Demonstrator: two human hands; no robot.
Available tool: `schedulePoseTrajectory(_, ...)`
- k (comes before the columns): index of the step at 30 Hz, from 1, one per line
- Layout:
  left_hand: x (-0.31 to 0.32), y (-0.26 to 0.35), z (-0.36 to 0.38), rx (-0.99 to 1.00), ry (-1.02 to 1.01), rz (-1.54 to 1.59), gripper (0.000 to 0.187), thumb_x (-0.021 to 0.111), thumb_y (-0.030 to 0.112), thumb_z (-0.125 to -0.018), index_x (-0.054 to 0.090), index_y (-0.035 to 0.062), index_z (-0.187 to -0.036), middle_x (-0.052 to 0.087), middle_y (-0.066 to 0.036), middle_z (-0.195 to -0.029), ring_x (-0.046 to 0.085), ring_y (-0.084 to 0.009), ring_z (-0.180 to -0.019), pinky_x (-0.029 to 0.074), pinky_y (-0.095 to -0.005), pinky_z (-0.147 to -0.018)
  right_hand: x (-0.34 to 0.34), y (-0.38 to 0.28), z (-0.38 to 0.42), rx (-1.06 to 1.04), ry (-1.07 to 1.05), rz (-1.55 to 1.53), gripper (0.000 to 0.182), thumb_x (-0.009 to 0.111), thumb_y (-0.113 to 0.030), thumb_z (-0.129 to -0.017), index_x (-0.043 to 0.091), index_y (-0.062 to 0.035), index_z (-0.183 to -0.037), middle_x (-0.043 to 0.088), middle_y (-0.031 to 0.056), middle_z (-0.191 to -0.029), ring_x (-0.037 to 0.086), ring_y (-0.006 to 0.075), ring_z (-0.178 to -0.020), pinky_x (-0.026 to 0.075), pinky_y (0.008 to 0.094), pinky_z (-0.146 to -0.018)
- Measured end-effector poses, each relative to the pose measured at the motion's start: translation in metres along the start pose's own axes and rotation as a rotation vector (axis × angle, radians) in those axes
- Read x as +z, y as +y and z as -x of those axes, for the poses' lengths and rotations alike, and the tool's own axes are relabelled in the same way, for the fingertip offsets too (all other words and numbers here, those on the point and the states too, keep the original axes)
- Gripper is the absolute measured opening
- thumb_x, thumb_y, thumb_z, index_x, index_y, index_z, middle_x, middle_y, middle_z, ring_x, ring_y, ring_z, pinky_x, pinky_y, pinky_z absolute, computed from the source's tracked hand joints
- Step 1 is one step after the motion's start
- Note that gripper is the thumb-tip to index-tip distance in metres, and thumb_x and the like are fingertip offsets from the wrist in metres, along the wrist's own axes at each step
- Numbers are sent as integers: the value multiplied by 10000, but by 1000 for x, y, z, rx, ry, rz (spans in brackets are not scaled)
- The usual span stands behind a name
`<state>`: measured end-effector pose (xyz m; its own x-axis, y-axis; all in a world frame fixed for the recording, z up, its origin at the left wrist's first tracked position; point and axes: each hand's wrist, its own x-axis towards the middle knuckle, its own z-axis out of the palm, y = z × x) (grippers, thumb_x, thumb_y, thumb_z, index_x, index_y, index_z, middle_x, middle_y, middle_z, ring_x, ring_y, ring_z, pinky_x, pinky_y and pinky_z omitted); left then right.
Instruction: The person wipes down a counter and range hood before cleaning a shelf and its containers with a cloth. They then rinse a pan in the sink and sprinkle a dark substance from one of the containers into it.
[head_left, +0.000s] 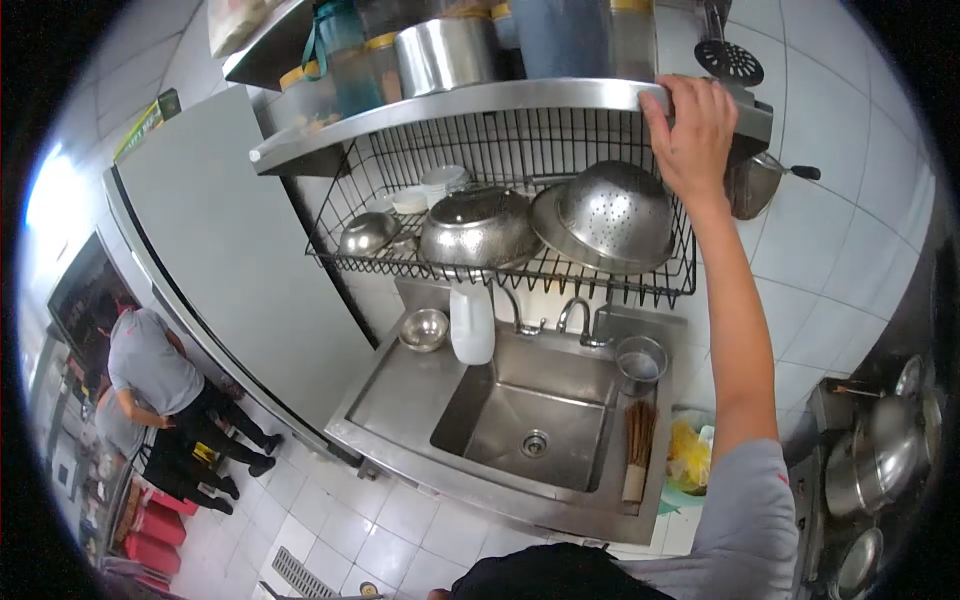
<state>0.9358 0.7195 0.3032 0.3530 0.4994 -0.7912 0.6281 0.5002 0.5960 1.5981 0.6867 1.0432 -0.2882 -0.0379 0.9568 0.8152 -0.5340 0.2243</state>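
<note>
My right hand [692, 135] is raised at the upper right, its fingers curled over the front edge of a steel shelf [560, 93] and the thumb against the front face. On that shelf stand a steel pot [447, 57], a blue-grey container [562, 40] and jars with yellow lids. Just below hangs a black wire rack [400, 262], holding a perforated colander [617, 212], a hammered steel bowl [478, 230], a smaller bowl [368, 232] and white dishes [443, 180]. A slotted skimmer [728, 62] hangs right of my hand. My left hand is out of view.
Below is a steel sink [540, 400] with two taps, a white jug [471, 325], a small bowl [424, 329], a clear container [640, 362] and a stick brush [638, 450]. A tall cabinet [240, 250] stands left; a co-worker [160, 360] is beyond. Pots [870, 470] sit right.
</note>
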Motion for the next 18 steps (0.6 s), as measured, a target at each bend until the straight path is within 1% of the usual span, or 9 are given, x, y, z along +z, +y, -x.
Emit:
schedulePoseTrajectory(4,-38,63,-18,64,-199,255,495,574,364,-960,462,1,-1277,614,-150,-859,626,-244,-740,542,-443,-567,-2,-3,-3,11,-12,-9,274,666,-330,-857,648,-84,-977,582,63,-909,535,271,-928,360,436,-952)
schedulePoseTrajectory(5,-65,104,-25,102,-301,339,372,569,229,-914,533,37,-1230,626,-142,-1083,654,-302,-885,558,-424,-587,-1,-4,-2,12,-4,-4,263,671,-320,-850,645,-87,-970,579,61,-903,533,269,-918,363,431,-937)
schedulePoseTrajectory(6,-90,131,-49,652,-192,-317,408,570,232,-905,543,23,-1254,648,-137,-1037,656,-258,-850,560,-388,-608,-1,-3,-3,3,-2,7,263,671,-320,-850,645,-87,-970,579,61,-903,533,269,-918,363,431,-937)
schedulePoseTrajectory(7,-93,216,-13,428,50,-225,338,562,228,-906,604,5,-1156,667,-122,-960,653,-210,-808,550,-355,-595,-2,-2,-4,2,-20,2,259,672,-312,-846,643,-86,-969,577,62,-899,532,270,-912,365,427,-929)
schedulePoseTrajectory(8,-105,274,5,788,110,-239,292,536,233,-929,646,-2,-1061,667,-109,-874,631,-202,-728,527,-350,-591,-2,-1,-4,3,-40,-2,255,673,-304,-841,641,-85,-969,575,63,-895,531,271,-907,366,424,-922)
schedulePoseTrajectory(9,-111,337,32,885,264,-300,282,525,222,-932,638,-9,-1047,659,-97,-872,600,-181,-689,498,-326,-616,-2,0,-4,-13,-31,-1,262,677,-295,-831,639,-77,-970,578,72,-894,531,280,-898,373,427,-909)
schedulePoseTrajectory(13,-92,563,186,1250,576,-280,489,656,161,-901,471,-34,-1310,589,-150,-1198,589,-160,-993,508,-331,-830,-11,-3,-10,82,-165,-71,353,682,-295,-826,616,-49,-1071,603,121,-1025,535,321,-987,390,458,-924)
schedulePoseTrajectory(14,-64,604,246,1346,488,-56,568,704,126,-863,437,-19,-1344,543,-165,-1269,592,-180,-1029,502,-347,-878,-14,-6,-17,80,-164,-51,353,682,-295,-826,616,-49,-1071,603,121,-1025,535,321,-987,390,458,-924)
schedulePoseTrajectory(18,-50,720,343,1900,669,-424,798,795,127,-749,400,102,-1441,441,-100,-1453,419,-243,-1327,398,-408,-1043,-13,-32,-62,131,-148,-218,623,735,-393,-778,534,-40,-1251,516,202,-1252,482,373,-1171,384,494,-1010)
